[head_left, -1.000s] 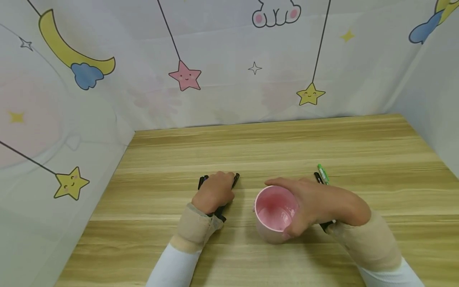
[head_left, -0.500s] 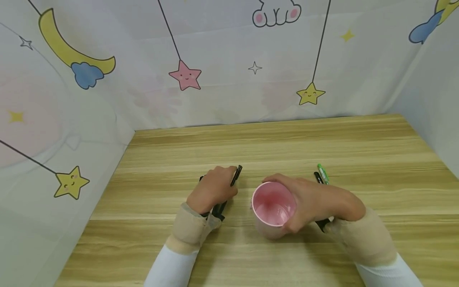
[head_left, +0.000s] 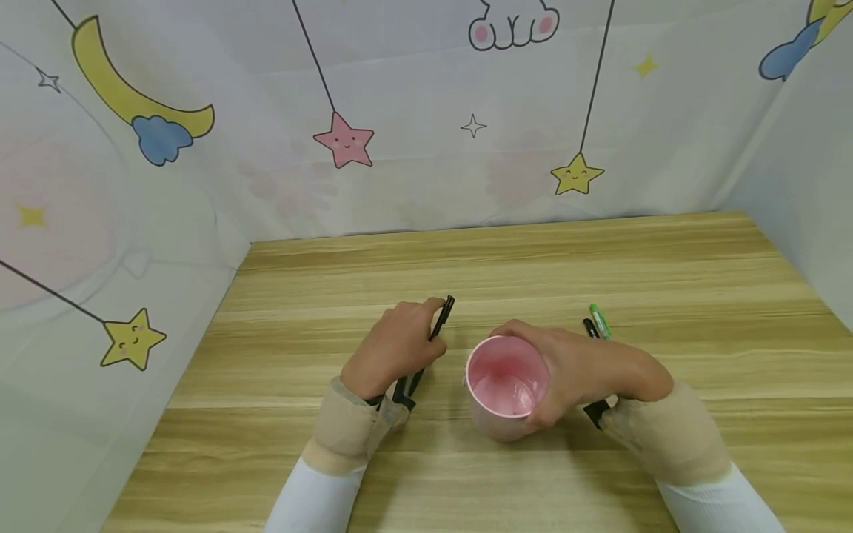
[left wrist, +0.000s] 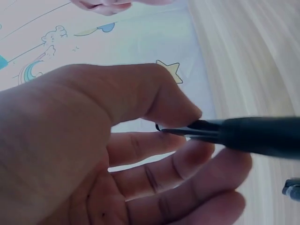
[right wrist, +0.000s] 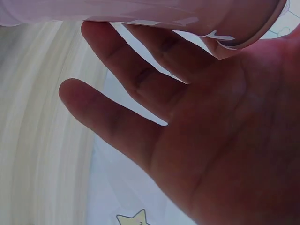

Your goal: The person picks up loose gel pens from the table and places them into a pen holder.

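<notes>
A black pen [head_left: 442,317] is pinched between the thumb and fingers of my left hand [head_left: 393,344], a little left of the cup. In the left wrist view the thumb presses on the clip end of that pen [left wrist: 262,136]. My right hand [head_left: 580,366] grips a pink cup [head_left: 496,426] from its right side, thumb and fingers around the rim. The cup's mouth faces up toward the head camera and its inside shows no contents. The right wrist view has the cup wall [right wrist: 140,11] along the fingertips, with the outer fingers [right wrist: 108,112] spread free.
Beyond the right hand lie a green pen [head_left: 600,320] and a black pen [head_left: 590,328], partly covered by the hand. The dark tip of another pen [left wrist: 291,188] lies on the wooden table [head_left: 506,274]. A printed cloth [head_left: 426,178] hangs behind.
My left hand has lifted slightly and moved away with the black pen, now clear of the pens beside it. My right hand and the cup have shifted slightly left and away.
</notes>
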{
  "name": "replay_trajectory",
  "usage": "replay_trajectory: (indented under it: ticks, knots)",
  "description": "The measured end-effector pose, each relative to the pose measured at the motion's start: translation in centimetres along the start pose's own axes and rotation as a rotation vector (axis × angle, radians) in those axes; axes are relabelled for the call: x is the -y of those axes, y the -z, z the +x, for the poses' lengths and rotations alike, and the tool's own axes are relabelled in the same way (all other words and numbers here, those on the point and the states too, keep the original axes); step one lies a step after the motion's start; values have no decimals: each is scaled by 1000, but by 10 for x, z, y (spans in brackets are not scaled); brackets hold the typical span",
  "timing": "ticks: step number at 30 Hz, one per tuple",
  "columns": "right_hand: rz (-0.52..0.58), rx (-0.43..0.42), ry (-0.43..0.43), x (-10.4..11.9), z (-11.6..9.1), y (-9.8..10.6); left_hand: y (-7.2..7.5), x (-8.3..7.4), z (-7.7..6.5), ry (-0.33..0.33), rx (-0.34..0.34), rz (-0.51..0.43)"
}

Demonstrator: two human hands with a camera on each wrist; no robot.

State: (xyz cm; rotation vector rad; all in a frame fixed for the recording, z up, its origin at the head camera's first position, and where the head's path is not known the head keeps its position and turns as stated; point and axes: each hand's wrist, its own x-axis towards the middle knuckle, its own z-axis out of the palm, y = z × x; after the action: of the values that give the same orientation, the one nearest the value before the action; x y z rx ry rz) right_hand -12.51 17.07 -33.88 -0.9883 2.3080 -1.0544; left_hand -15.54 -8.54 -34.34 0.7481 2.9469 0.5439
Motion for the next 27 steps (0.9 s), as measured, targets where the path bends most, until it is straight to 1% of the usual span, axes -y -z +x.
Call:
replay_trajectory:
  ticks: [1,7,15,22,27]
  knots:
    - [2,4,1,-1,0,0,1,-1,0,-10,-15,1]
    - [54,36,30,-3,1,1,4,-2,-1,-38,-46,-23]
    - [107,55,81,-5,2,1,6,-3,-1,-45,-72,-27]
    - [141,65,84,-7,3,1,8,-5,-1,-100,-141,-29]
    - [151,64,90,-8,3,0,9,-6,-1,-120,-178,-31]
